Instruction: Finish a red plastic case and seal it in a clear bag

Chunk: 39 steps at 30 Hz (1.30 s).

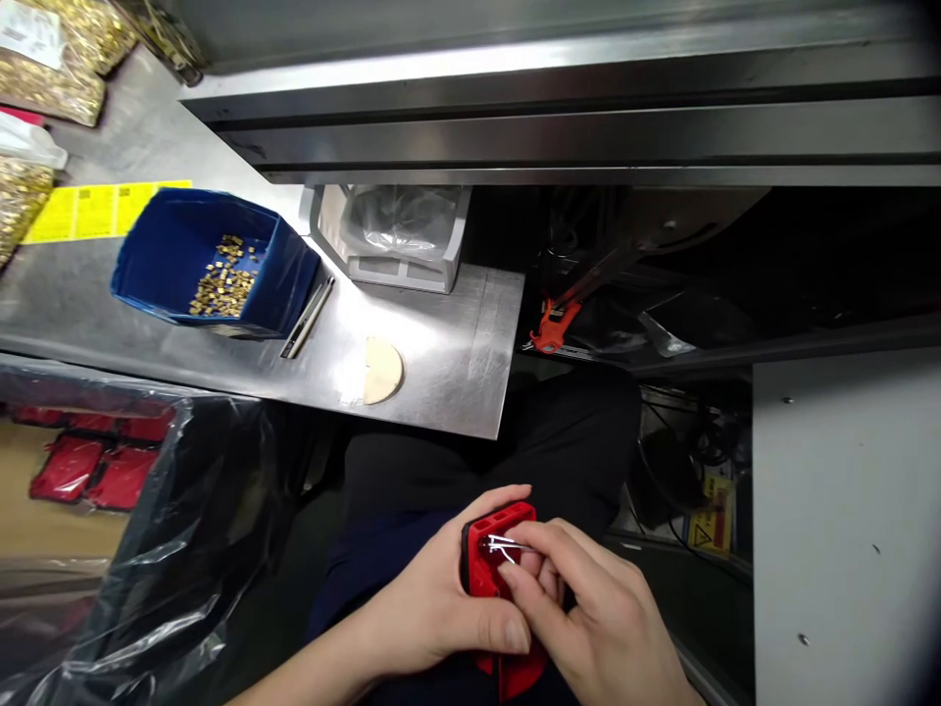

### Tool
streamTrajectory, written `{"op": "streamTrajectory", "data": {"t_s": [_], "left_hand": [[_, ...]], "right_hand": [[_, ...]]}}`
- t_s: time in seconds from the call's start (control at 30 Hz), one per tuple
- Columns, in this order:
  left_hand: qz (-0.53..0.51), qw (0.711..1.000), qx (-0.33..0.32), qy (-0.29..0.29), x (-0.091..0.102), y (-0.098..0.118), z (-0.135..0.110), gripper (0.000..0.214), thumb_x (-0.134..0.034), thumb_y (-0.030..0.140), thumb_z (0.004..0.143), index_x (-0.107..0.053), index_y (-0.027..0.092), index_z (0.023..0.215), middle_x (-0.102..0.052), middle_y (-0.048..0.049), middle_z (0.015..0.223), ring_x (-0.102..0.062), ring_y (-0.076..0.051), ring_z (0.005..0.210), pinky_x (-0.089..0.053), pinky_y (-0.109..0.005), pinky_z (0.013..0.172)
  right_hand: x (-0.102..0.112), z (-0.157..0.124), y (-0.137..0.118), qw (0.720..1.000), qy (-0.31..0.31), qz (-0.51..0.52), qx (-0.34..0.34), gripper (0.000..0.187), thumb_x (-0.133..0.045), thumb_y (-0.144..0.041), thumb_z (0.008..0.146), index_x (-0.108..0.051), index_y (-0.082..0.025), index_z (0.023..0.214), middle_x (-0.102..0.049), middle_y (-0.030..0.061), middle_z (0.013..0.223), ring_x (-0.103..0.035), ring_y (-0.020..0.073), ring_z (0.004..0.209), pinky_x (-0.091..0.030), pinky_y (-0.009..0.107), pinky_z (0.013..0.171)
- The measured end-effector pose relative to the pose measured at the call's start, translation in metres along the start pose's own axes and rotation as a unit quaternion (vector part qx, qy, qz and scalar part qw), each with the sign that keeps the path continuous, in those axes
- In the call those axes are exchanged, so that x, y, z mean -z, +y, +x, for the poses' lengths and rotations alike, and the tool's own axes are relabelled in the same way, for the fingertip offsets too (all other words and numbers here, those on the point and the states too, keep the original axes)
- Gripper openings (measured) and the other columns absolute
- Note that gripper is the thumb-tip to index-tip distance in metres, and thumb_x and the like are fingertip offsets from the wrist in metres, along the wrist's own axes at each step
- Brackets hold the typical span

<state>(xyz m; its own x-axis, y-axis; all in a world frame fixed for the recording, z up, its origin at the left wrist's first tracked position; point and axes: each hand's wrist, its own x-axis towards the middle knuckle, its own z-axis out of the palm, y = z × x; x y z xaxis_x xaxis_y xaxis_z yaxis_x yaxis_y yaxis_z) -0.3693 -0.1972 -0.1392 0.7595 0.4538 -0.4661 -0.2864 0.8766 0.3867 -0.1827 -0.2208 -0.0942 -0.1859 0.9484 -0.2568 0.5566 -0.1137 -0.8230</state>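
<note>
Over my lap, my left hand (pixel 441 598) wraps around a red plastic housing (pixel 491 569) and holds it upright. My right hand (pixel 588 608) is closed in a pinch on a small metal wire clip (pixel 501 547) that touches the upper face of the red housing. The lower part of the housing sticks out beneath my fingers. Both hands are close together, below the front edge of the metal table.
The steel table (pixel 456 353) carries a blue bin (pixel 176 255) of small brass parts, a white tray (pixel 397 245) with a plastic bag, a metal bar (pixel 307 316) and a beige half-disc (pixel 382 370). A box lined with black plastic (pixel 110 471) at left holds more red housings. Bags of brass parts (pixel 51 59) lie far left.
</note>
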Motion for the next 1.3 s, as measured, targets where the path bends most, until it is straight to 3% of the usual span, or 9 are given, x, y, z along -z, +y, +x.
{"op": "streamTrajectory", "data": {"t_s": [0.17,0.4,0.53,0.67,0.77,0.87,0.93,1.1,1.3], "left_hand": [[0.003,1.0,0.003,0.009,-0.002,0.0,0.0,0.105,-0.098,0.036,0.069,-0.035,0.025,0.153,-0.069,-0.0088,0.117,-0.068,-0.022,0.099,-0.048,-0.033,0.085],[0.004,1.0,-0.01,-0.011,0.001,-0.001,-0.001,0.104,-0.098,0.044,0.068,-0.04,0.027,0.153,-0.062,-0.014,0.139,-0.063,-0.032,0.122,-0.045,-0.044,0.104],[-0.022,0.999,-0.023,-0.042,0.0,0.001,0.002,0.1,-0.096,0.042,0.071,-0.041,0.028,0.153,-0.057,-0.0168,0.147,-0.056,-0.038,0.134,-0.039,-0.055,0.115],[-0.025,0.998,-0.032,-0.042,0.0,0.005,0.003,0.094,-0.093,0.051,0.072,-0.048,0.022,0.15,-0.056,-0.0203,0.148,-0.051,-0.041,0.139,-0.034,-0.057,0.119],[-0.006,1.0,0.0,-0.025,0.002,0.006,0.0,0.098,-0.089,0.062,0.071,-0.047,0.021,0.15,-0.058,-0.0221,0.147,-0.055,-0.042,0.134,-0.041,-0.057,0.112],[0.017,1.0,0.011,-0.024,0.003,0.007,-0.003,0.097,-0.087,0.067,0.069,-0.049,0.022,0.146,-0.054,-0.0211,0.151,-0.057,-0.041,0.133,-0.046,-0.051,0.107],[0.021,0.999,0.018,-0.039,0.003,0.008,-0.003,0.095,-0.085,0.071,0.069,-0.052,0.02,0.142,-0.059,-0.0213,0.146,-0.061,-0.04,0.128,-0.048,-0.047,0.103],[0.018,0.999,0.02,-0.037,0.0,0.01,-0.006,0.089,-0.075,0.074,0.079,-0.049,0.021,0.145,-0.068,-0.0214,0.135,-0.068,-0.037,0.118,-0.051,-0.047,0.099],[0.007,1.0,0.012,-0.02,0.002,0.01,-0.01,0.08,-0.067,0.075,0.084,-0.049,0.022,0.141,-0.068,-0.0201,0.132,-0.067,-0.037,0.118,-0.049,-0.049,0.099]], "right_hand": [[-0.001,0.004,-0.004,1.0,0.009,-0.017,0.023,0.012,-0.058,-0.027,0.102,-0.067,-0.025,0.109,-0.068,-0.0007,0.081,-0.066,0.0147,0.068,-0.054,0.025,0.063],[0.005,0.005,-0.005,1.0,-0.001,0.002,0.024,0.016,-0.054,-0.023,0.103,-0.069,-0.027,0.109,-0.072,0.0002,0.088,-0.07,0.0156,0.073,-0.056,0.024,0.063],[0.02,0.002,0.002,0.997,0.074,0.007,-0.024,0.013,-0.063,-0.028,0.1,-0.07,-0.031,0.11,-0.072,-0.0016,0.086,-0.068,0.0142,0.067,-0.056,0.022,0.06],[0.031,0.003,0.014,0.993,0.107,-0.017,-0.04,0.017,-0.069,-0.034,0.097,-0.07,-0.032,0.114,-0.073,-0.0009,0.091,-0.068,0.0142,0.071,-0.059,0.022,0.066],[0.028,0.017,0.029,0.985,0.153,0.007,-0.076,0.021,-0.07,-0.038,0.095,-0.07,-0.029,0.114,-0.074,0.0022,0.096,-0.071,0.0164,0.078,-0.061,0.026,0.072],[0.011,0.047,0.052,0.974,0.194,0.07,-0.095,0.029,-0.071,-0.04,0.093,-0.066,-0.025,0.116,-0.074,0.0063,0.102,-0.073,0.02,0.091,-0.061,0.029,0.076],[-0.005,0.072,0.069,0.977,0.182,0.079,-0.078,0.03,-0.068,-0.041,0.094,-0.062,-0.023,0.116,-0.073,0.007,0.102,-0.072,0.0197,0.091,-0.06,0.03,0.078],[-0.031,0.115,0.097,0.995,0.082,0.002,-0.053,0.014,-0.068,-0.033,0.089,-0.063,-0.024,0.098,-0.067,-0.0011,0.08,-0.062,0.0154,0.065,-0.051,0.028,0.065],[-0.004,0.097,0.085,0.991,0.117,-0.002,-0.061,0.014,-0.065,-0.031,0.094,-0.063,-0.023,0.106,-0.067,0.0013,0.089,-0.063,0.0158,0.074,-0.051,0.028,0.072]]}}
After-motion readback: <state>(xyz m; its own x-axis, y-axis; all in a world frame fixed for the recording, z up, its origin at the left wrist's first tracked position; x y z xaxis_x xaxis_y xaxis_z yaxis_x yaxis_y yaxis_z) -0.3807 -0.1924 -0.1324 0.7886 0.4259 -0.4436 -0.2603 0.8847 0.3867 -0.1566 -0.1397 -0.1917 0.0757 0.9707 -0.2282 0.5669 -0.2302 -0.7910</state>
